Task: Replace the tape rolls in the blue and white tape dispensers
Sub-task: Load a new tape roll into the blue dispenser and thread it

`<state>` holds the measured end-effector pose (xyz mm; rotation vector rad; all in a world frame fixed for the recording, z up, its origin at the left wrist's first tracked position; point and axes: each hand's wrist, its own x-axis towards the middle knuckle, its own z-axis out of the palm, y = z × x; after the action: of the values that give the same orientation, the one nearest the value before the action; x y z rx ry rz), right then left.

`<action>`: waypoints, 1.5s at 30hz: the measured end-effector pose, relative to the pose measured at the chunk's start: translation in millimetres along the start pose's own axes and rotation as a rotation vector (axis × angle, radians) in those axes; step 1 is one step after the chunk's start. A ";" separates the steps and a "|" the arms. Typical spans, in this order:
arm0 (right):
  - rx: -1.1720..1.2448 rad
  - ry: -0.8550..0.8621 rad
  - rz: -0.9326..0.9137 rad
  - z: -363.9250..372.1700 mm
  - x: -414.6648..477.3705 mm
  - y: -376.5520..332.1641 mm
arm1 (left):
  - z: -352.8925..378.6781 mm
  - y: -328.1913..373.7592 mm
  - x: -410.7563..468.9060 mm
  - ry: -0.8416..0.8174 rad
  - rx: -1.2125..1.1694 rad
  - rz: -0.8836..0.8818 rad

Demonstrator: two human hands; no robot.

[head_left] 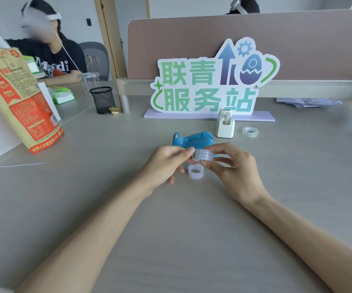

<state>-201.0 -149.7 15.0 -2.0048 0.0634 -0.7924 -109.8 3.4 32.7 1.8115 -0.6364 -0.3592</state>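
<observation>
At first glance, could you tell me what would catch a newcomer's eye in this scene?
Probably the big green and blue sign standing at the back of the desk. Next, the two hands, left hand and right hand, holding a clear tape roll above the desk, just in front of the blue dispenser. The white dispenser stands to its right.

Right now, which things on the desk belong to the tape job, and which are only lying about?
For the job:
- blue dispenser
- white dispenser
- clear tape roll held by left hand and right hand
- spare tape roll
- empty core ring

Lying about:
- standing sign
- mesh pen cup
- printed bag
- plastic cup
</observation>
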 end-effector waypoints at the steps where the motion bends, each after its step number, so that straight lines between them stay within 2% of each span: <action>1: -0.013 0.004 -0.006 0.2 0.0 -0.3 | -0.6 -0.8 0.6 0.012 0.003 0.002; 10: 0.003 0.018 -0.033 1.3 0.5 4.9 | -0.5 0.4 2.0 0.071 -0.049 -0.036; 22: -0.025 0.053 -0.125 2.0 2.0 9.4 | -5.1 4.2 2.9 0.119 -0.238 -0.065; 28: -0.037 0.072 -0.093 3.5 3.2 9.2 | -3.2 2.4 5.4 0.149 -0.278 -0.070; 34: 0.019 0.062 0.030 -1.7 30.6 3.5 | 3.7 3.9 23.4 0.315 -0.145 0.055; 38: -0.010 0.010 -0.015 -5.4 65.4 -2.1 | -1.2 7.3 51.5 0.485 0.039 0.188; 45: -0.102 -0.069 0.018 -9.0 91.5 19.6 | 7.1 -17.3 74.3 0.519 0.142 0.236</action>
<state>-128.7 -199.2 48.9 -2.1235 0.0832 -0.7210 -49.4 -41.6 19.2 1.8365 -0.5061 0.3162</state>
